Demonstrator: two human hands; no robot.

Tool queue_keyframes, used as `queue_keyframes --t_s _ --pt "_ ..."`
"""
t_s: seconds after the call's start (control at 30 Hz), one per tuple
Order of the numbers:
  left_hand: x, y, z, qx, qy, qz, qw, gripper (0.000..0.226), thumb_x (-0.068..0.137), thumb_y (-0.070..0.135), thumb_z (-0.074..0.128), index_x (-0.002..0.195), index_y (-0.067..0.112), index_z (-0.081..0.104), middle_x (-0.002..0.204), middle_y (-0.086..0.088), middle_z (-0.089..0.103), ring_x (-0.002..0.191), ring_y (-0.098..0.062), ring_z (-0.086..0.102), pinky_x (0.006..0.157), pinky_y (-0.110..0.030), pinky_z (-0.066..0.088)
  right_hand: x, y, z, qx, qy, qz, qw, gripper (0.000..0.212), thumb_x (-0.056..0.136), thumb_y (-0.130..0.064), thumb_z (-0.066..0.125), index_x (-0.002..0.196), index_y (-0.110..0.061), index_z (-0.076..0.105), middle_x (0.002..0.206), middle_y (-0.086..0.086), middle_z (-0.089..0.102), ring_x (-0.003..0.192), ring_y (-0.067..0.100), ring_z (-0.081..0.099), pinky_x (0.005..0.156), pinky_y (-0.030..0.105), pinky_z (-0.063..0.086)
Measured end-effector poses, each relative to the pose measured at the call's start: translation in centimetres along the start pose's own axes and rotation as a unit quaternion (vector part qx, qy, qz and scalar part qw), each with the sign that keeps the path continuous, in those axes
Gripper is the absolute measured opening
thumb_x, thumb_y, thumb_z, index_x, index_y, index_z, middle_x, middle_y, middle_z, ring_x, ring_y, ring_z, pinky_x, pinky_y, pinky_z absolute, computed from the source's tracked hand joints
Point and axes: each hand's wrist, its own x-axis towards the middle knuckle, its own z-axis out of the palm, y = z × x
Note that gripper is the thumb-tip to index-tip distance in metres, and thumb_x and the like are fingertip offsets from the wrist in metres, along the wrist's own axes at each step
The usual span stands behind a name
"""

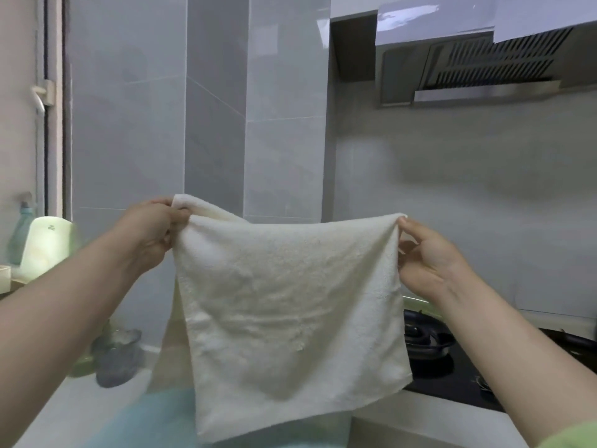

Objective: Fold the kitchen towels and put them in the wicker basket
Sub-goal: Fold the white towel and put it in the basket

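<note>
**Q:** What does the person hold, and where is it?

**A:** A white towel point(290, 318) hangs in the air between the two raised hands. It is in front of the grey tiled wall point(129, 140) and above the counter point(64, 412). Its top edge is stretched nearly level from hand to hand, and the rest drops freely, with the lower edge slanting. A second layer of the same cloth shows behind the upper left corner and along the left edge.

**Q:** How do the fingers lie?

**A:** The left hand point(151, 234) grasps the upper left corner, with thumb and curled fingers closed on the cloth. The right hand point(426, 260) pinches the upper right corner between thumb and forefinger. Its other fingers curl loosely beneath, against the towel's edge. Both forearms reach in from the lower corners, and a green sleeve point(575, 438) shows at the right one.

**Q:** What lies under the towel?

**A:** A pale blue cloth point(155, 421), blurred, lies on the counter and is partly covered from view by the towel's lower edge.

**Q:** And around it?

**A:**
- Right: a black cooktop point(458, 376) with a burner point(423, 341) just beside the towel's right edge, and a range hood point(484, 69) high on the wall.
- Left: a blurred glass jar point(119, 357) on the counter.
- Farther left: a white container point(45, 247) with a blue bottle point(19, 231) beside it, below a window handle point(40, 98).
</note>
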Motion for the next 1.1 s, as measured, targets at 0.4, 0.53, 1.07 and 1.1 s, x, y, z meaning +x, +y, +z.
queue_keyframes --t_s 0.4,0.53,1.07,1.1 --pt "-1.2 0.4 1.5 -0.055 0.013 0.002 0.998 0.023 0.091 -0.003 0.055 0.093 0.015 0.068 0.089 -0.004 0.068 0.076 -0.014 0.064 0.063 -0.026 0.051 -1.9 1.7 -1.5 -0.06 0.019 0.076 0.995 0.018 0.094 -0.028 0.062 0.084 -0.013 0.06 0.077 0.003 0.065 0.084 0.022 0.062 0.072 0.041 0.054" --pt "-1.5 0.3 1.5 -0.054 0.007 0.012 0.998 0.022 0.092 -0.003 0.055 0.095 0.015 0.068 0.09 -0.002 0.068 0.076 -0.012 0.064 0.064 -0.025 0.05 -1.8 1.8 -2.0 -0.141 0.054 0.076 0.986 0.01 0.092 -0.009 0.063 0.083 -0.005 0.061 0.077 0.009 0.064 0.074 0.021 0.061 0.058 0.031 0.06" --pt "-4.3 -0.2 -3.5 -0.014 -0.055 0.09 0.994 0.039 0.093 -0.004 0.053 0.117 0.024 0.066 0.107 0.003 0.07 0.096 -0.015 0.066 0.085 -0.033 0.051 -4.0 -0.1 0.8 -0.217 -0.012 -0.114 0.969 0.005 0.092 -0.006 0.062 0.092 -0.004 0.066 0.063 -0.001 0.066 0.05 0.007 0.059 0.074 0.036 0.056" --pt "-4.5 -0.3 -3.7 -0.017 -0.054 0.088 0.995 0.039 0.094 -0.005 0.052 0.112 0.025 0.067 0.104 0.003 0.071 0.094 -0.015 0.067 0.085 -0.033 0.051 -4.1 0.0 1.0 -0.211 -0.012 -0.121 0.97 0.005 0.092 -0.006 0.063 0.092 -0.004 0.067 0.066 0.0 0.067 0.051 0.007 0.059 0.069 0.033 0.057"
